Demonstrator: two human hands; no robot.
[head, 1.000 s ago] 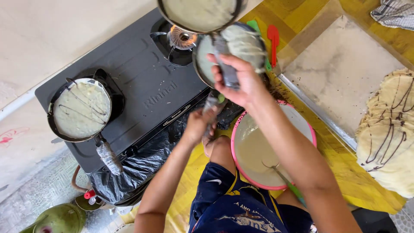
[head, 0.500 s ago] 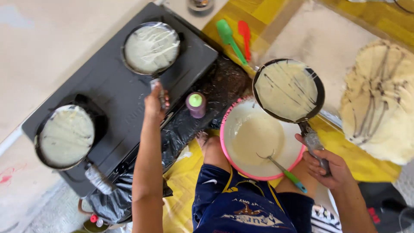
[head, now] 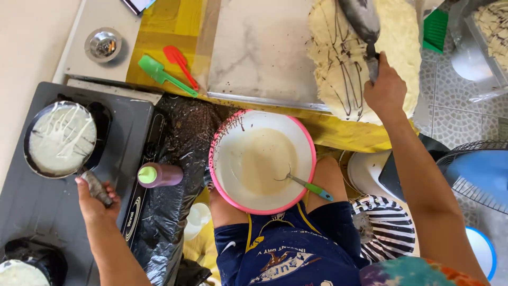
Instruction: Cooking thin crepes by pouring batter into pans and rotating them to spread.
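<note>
The left hand (head: 95,204) grips the handle of a pan (head: 61,139) with batter on the stove's (head: 32,212) left edge; the right hand (head: 386,90) grips an upturned pan (head: 360,18) over the crepe pile (head: 344,69); much batter remains in the pink bowl (head: 263,161)

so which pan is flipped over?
The pan in the right hand, upside down over the crepe pile; the left hand's pan sits upright on the stove.
</note>
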